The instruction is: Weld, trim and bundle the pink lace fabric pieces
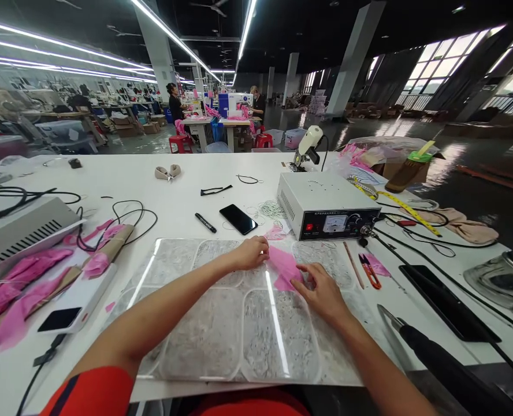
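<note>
A thin piece of pink fabric (285, 267) lies over the upper middle of a clear glass-like board (204, 335) with rounded panels. At the fabric's upper left edge, the bent fingers of my left hand (252, 253) are closed on it. My right hand (321, 289) is at the right edge, with thumb and forefinger on the cloth and the other fingers curled loosely. Just beyond the hands lies another pink scrap (276, 231). Orange thread snips (370, 271) and a thin brown stick (354, 264) rest to the right of my right hand.
A grey control box (326, 202) stands behind the board. A phone (238, 219) and a black marker (205, 222) lie beyond my left hand. Pink fabric bundles (26, 283) are at left. A black-handled tool (438, 352) and cables extend at right.
</note>
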`<state>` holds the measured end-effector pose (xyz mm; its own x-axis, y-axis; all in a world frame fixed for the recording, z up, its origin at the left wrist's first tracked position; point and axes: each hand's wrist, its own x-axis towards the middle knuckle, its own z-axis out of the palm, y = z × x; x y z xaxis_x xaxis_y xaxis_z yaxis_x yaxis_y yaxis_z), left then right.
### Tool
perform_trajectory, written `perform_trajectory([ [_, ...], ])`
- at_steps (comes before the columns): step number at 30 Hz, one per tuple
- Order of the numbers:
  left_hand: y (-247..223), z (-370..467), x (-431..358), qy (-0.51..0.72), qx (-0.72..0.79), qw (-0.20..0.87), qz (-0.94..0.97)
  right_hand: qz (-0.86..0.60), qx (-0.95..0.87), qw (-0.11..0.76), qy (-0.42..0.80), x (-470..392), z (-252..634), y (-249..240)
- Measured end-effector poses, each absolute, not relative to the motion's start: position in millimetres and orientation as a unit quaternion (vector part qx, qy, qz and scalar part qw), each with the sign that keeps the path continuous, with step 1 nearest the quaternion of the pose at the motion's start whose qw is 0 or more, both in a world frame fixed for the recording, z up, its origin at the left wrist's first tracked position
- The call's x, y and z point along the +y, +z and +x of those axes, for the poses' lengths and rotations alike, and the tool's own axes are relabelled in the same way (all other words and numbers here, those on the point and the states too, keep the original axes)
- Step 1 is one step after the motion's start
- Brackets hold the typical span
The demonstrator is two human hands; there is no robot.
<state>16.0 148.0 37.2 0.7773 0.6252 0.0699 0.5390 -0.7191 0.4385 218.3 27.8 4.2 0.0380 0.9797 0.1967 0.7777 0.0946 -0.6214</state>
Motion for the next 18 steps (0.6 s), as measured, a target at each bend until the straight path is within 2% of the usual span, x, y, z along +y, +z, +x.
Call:
perform_trajectory([
  [5,81.7,14.1,134.7,0.092,0.296,0.234,0.921,-0.607,-0.704,0.332,0.162,27.2,192.8,16.3],
  [8,105.1,0.2,125.5,0.105,0.310,0.266,0.907,-0.584,-0.696,0.358,0.214,29.0,185.8,22.1],
  [10,115.4,-16.5,119.1,0.130,0.345,0.346,0.863,-0.560,-0.669,0.379,0.310,29.8,185.2,26.4],
  [14,116.3,-53.7,99.1,0.222,0.409,0.598,0.652,-0.509,-0.579,0.415,0.483,26.7,179.6,37.9],
  [16,107.0,-66.6,82.9,0.285,0.423,0.661,0.550,-0.512,-0.548,0.427,0.506,22.3,171.4,42.0],
  [18,94.0,-74.3,64.9,0.335,0.443,0.672,0.490,-0.521,-0.532,0.436,0.506,18.8,162.3,42.9],
])
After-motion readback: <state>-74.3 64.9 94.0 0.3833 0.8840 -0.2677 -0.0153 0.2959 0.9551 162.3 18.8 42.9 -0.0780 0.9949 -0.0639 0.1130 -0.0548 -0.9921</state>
